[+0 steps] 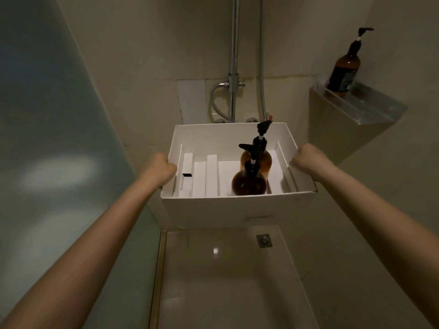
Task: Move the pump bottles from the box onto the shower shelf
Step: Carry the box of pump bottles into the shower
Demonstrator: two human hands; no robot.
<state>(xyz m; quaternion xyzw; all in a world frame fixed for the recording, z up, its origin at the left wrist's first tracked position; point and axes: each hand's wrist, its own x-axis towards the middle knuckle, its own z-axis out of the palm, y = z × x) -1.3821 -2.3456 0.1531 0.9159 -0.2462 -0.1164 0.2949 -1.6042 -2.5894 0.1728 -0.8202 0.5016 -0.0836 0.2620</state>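
Note:
I hold a white cardboard box in the air over the shower floor. My left hand grips its left wall and my right hand grips its right wall. Two amber pump bottles with black pumps stand upright in the box's right half: a near bottle and a far bottle right behind it. A third amber pump bottle with a dark label stands on the metal shower shelf on the right wall, above and to the right of the box.
Chrome shower pipe and hose run down the back wall behind the box. A glass panel closes the left side. The white shower tray with a drain lies below. White card dividers fill the box's left half.

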